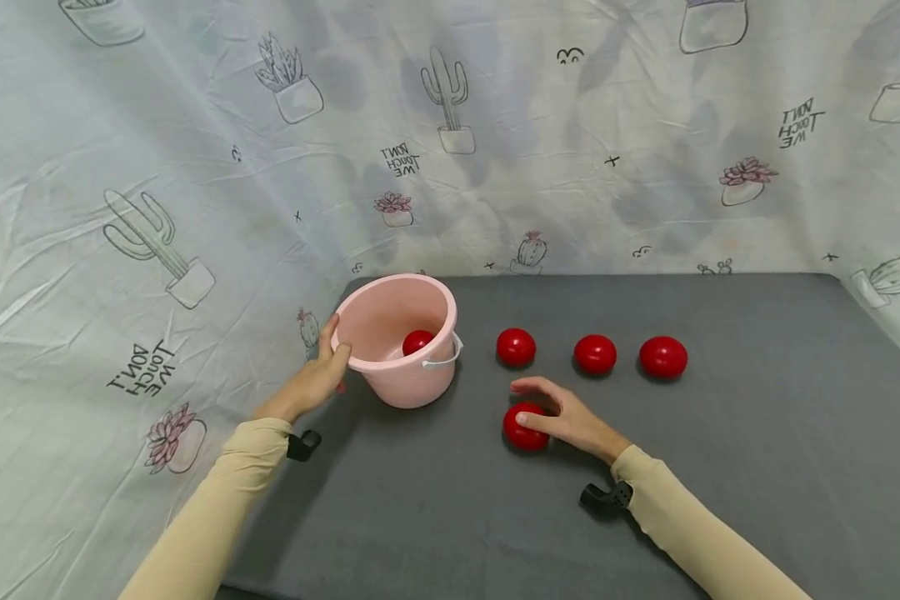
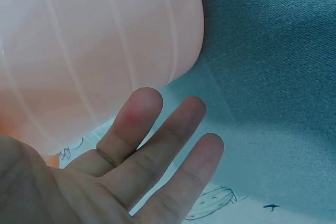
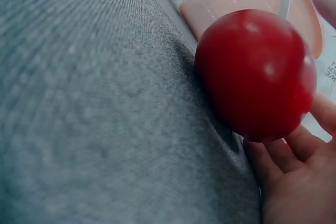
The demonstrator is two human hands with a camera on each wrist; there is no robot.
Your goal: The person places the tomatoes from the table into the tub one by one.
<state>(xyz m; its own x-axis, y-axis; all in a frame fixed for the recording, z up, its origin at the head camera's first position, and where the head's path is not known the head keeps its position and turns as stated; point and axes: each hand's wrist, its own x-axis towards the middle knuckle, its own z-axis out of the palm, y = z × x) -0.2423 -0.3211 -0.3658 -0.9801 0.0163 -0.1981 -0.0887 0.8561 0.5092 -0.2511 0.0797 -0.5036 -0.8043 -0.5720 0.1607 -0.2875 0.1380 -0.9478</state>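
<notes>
A pink bucket [image 1: 412, 385] tilts toward me on the grey surface, with one red ball [image 1: 417, 341] visible inside. At its left rim my left hand [image 1: 315, 379] pinches the edge between thumb and index finger. The other fingers [image 2: 168, 156] stretch below the bucket's wall in the left wrist view. My right hand [image 1: 576, 423] is around a glossy red ball [image 3: 254, 74] lying on the cloth. Its fingers curve behind the ball's far side. The thumb [image 3: 326, 6] shows apart from the ball in the right wrist view.
Three more red balls stand in a row farther back: one at left [image 1: 516, 347], one in the middle [image 1: 595, 354] and one at right [image 1: 663, 357]. The bucket's white handle [image 1: 442, 360] hangs on its right side. A cactus-printed curtain [image 1: 495, 167] borders the grey table [image 1: 435, 517].
</notes>
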